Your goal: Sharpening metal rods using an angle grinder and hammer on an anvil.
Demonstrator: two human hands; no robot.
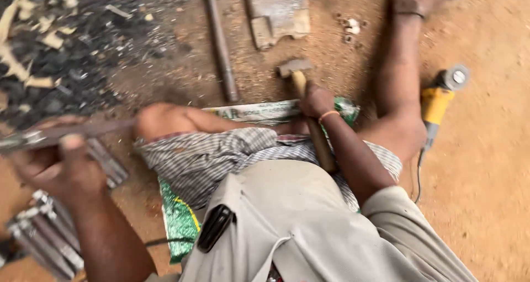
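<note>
I sit on the dirt ground with my legs spread. My right hand grips the wooden handle of a hammer, whose metal head rests near the ground in front of me. My left hand is closed around a thin metal piece, blurred by motion, held at the left over a bundle of similar metal pieces. A dark object is clipped in my shirt pocket.
A long metal rod and a flat metal block lie ahead on the soil. A yellow angle grinder with its cord lies at the right. Dark scrap and shavings fill the upper left. I sit on a green-and-white sack.
</note>
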